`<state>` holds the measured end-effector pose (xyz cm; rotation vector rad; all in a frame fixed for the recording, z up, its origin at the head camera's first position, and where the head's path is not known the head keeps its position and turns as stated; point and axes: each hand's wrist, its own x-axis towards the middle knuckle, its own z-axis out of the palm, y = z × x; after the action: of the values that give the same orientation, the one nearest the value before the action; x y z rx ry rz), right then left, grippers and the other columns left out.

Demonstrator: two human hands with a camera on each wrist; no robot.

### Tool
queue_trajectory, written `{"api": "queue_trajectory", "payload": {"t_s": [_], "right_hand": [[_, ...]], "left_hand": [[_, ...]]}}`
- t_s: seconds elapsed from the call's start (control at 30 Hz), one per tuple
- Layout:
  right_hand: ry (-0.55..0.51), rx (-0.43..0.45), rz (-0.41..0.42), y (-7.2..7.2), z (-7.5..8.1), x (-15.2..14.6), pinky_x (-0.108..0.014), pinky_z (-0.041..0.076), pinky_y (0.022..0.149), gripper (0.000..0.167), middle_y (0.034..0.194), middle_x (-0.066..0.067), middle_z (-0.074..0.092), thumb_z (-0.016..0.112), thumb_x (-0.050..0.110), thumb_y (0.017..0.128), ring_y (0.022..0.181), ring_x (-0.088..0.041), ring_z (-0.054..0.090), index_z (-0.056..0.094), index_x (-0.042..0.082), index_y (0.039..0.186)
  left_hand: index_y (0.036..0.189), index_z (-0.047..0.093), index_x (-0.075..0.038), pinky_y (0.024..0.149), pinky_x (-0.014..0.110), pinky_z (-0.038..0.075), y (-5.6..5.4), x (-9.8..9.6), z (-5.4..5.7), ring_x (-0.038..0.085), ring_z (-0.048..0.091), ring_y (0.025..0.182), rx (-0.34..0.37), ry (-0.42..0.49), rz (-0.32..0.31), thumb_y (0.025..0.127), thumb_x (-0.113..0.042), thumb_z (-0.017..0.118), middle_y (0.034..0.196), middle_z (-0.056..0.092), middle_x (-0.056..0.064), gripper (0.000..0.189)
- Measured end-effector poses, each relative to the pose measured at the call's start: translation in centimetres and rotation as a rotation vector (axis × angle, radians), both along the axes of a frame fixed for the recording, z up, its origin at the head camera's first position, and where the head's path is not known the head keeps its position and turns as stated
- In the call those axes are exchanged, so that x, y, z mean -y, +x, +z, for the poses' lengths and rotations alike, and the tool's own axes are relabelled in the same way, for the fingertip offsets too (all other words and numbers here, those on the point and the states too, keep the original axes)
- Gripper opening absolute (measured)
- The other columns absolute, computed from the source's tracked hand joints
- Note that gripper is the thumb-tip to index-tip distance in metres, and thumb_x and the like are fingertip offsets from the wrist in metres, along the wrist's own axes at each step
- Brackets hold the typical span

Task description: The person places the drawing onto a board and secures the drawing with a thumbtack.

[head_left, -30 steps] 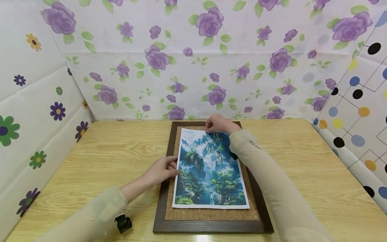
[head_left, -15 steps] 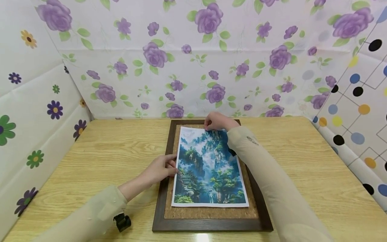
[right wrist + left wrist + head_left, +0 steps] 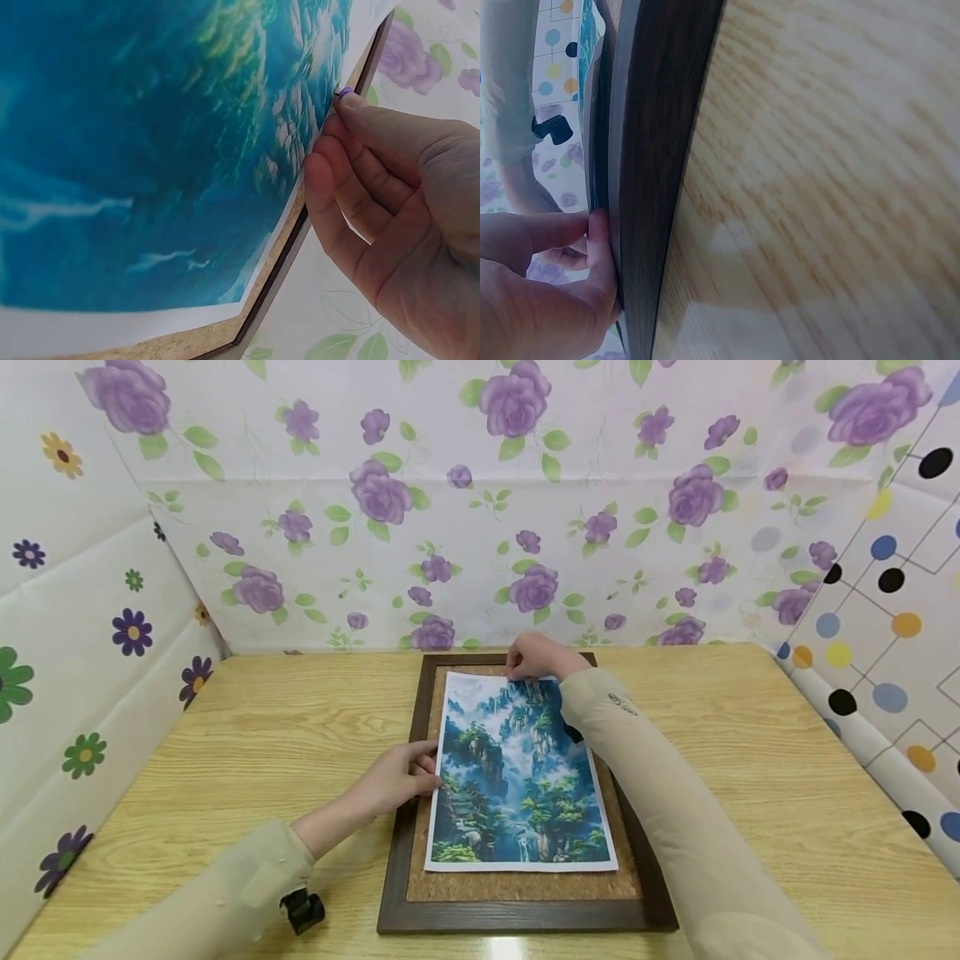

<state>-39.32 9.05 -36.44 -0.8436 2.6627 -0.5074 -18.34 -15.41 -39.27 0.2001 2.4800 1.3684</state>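
Observation:
A printed landscape picture [image 3: 517, 793] of blue cliffs, mist and green trees lies on a cork board [image 3: 525, 887] with a dark wooden frame [image 3: 525, 918]. My left hand [image 3: 397, 777] pinches the picture's left edge between thumb and fingers. The left wrist view shows these fingertips [image 3: 598, 225] close beside the frame's raised side. At the picture's top edge, my right hand [image 3: 540, 658] pinches a purple push pin [image 3: 346, 91] between thumb and index finger. The pin's thin shaft points towards the picture; how deep its tip sits cannot be told.
The board lies on a wood-grain table [image 3: 285, 718]. Behind stands a white sheet with purple roses [image 3: 378, 493]. Flower-printed and dotted sheets [image 3: 888, 697] close in the left and right sides. A small black device [image 3: 302, 910] is strapped at the left wrist.
The head view has tilted slightly, so the scene sits a little higher. Both hands keep their places on the picture and the pin.

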Motion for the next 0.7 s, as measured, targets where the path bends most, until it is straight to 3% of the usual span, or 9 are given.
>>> {"api": "queue_trajectory", "payload": {"t_s": [0.43, 0.7], "right_hand": [[0.016, -0.006, -0.028, 0.04, -0.12, 0.17, -0.027, 0.048, 0.062, 0.016, 0.076, -0.008, 0.068, 0.064, 0.013, 0.096, 0.064, -0.018, 0.058, 0.075, 0.007, 0.087], [0.073, -0.062, -0.072, 0.54, 0.08, 0.98, -0.029, 0.047, 0.061, 0.015, 0.08, -0.009, 0.071, 0.065, 0.012, 0.095, 0.064, -0.016, 0.058, 0.076, 0.007, 0.086]], "left_hand": [[0.151, 0.037, 0.001, 0.073, 0.029, 0.056, -0.14, -0.1, -0.17, 0.013, 0.062, 0.079, 0.003, -0.014, 0.001, 0.094, -0.003, 0.061, 0.096, 0.06, 0.011, 0.062], [0.151, 0.037, 0.001, 0.073, 0.029, 0.056, -0.12, 0.02, -0.17, 0.013, 0.062, 0.08, 0.006, -0.012, 0.001, 0.094, -0.003, 0.061, 0.096, 0.06, 0.011, 0.062]]}}
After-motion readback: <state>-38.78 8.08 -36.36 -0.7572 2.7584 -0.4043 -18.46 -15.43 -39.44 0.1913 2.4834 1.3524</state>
